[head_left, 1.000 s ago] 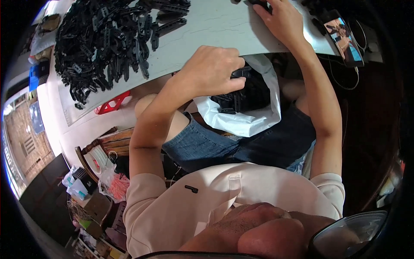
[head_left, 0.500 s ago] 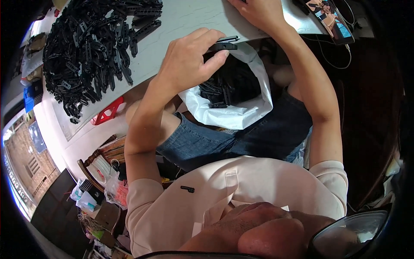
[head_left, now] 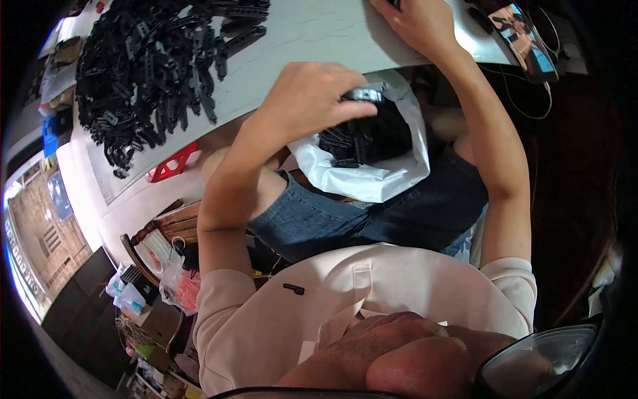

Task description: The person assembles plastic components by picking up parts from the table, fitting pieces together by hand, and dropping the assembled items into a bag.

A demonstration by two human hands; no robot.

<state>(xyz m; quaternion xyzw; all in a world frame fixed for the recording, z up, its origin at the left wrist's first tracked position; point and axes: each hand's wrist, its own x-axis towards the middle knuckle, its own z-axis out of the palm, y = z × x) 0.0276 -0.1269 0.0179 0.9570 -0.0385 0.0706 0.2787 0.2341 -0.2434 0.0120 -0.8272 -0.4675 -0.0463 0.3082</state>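
Over the mouth of a white bag (head_left: 399,183), my left hand (head_left: 309,96) pinches a black plastic part (head_left: 364,95) between thumb and fingers. The part is blurred and catches the light. Inside the bag lie several black plastic pieces (head_left: 345,149). My right hand (head_left: 425,30) rests at the far side of the white table (head_left: 312,36). Its fingers are closed by a bit of something black, and the top edge of the view cuts them off. To the left, a big heap of slim black plastic parts (head_left: 153,73) covers the table.
A phone with a lit screen (head_left: 525,43) and a white cable (head_left: 531,113) are at the table's right end. The bag sits between my knees, below the table edge. A red plastic object (head_left: 174,163) shows under the table, and a wooden chair (head_left: 179,223) stands at left.
My left hand has moved down and to the right with the black part, lower over the bag. The whole view has shifted slightly. My right hand stays at the table.
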